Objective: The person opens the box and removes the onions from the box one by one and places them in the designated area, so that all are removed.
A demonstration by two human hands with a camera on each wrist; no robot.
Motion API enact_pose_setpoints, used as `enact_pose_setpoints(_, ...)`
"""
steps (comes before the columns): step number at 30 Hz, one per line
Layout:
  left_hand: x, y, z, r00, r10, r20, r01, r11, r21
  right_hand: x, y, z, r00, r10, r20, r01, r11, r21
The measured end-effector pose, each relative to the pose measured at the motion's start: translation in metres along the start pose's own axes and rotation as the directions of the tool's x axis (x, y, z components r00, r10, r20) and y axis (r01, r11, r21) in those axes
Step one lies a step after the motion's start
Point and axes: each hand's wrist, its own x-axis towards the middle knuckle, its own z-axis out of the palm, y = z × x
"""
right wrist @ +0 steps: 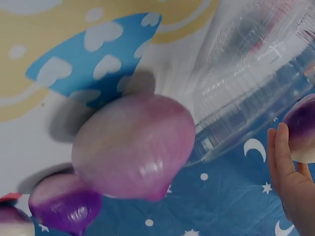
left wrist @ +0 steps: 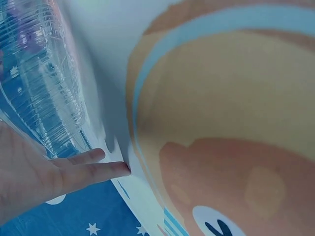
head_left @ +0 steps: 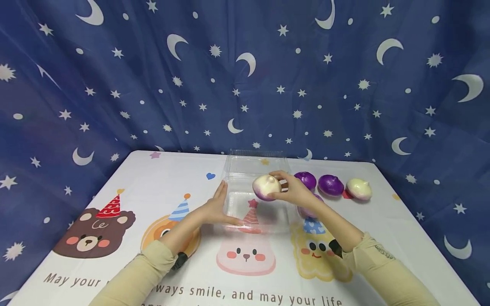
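A clear plastic clamshell box (head_left: 281, 216) stands on the table with its lid (head_left: 245, 163) raised at the back. Over the box's base, my right hand (head_left: 292, 191) grips a white-and-purple onion (head_left: 265, 188) between thumb and fingers; the right wrist view shows this onion (right wrist: 302, 130) at its right edge. At the box's left side is my left hand (head_left: 218, 210), its thumb along the front rim. Straight fingers of that hand (left wrist: 64, 172) lie by the ribbed plastic wall (left wrist: 54, 73) in the left wrist view.
Right of the box lie a pinkish onion (right wrist: 138, 145), two purple onions (head_left: 305, 180) (head_left: 331, 185) and a pale onion (head_left: 359, 189). The pinkish one is close to the box's right wall. A white cartoon-print cloth (head_left: 172, 170) covers the table; a blue star-patterned curtain (head_left: 214, 123) hangs behind.
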Motion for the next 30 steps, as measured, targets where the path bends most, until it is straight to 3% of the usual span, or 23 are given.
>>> enact_pose_setpoints(8, -0.005, -0.002, 0.001, 1.0, -0.022, 0.006, 0.022, 1.0, 0.0, -0.019, 0.003, -0.007, 0.998, 0.009, -0.055, -0.008, 1.0, 0.017)
enact_pose_setpoints(15, 0.001, -0.001, 0.0, 1.0, 0.001, 0.011, -0.001, 1.0, 0.001, -0.032, 0.009, -0.026, 0.996, 0.0, -0.089, 0.0, 1.0, 0.004)
enact_pose_setpoints(30, 0.0, 0.0, 0.0, 1.0, -0.016, 0.002, 0.016, 0.999, -0.03, -0.049, 0.025, -0.064, 0.994, 0.021, -0.105, -0.03, 0.996, -0.079)
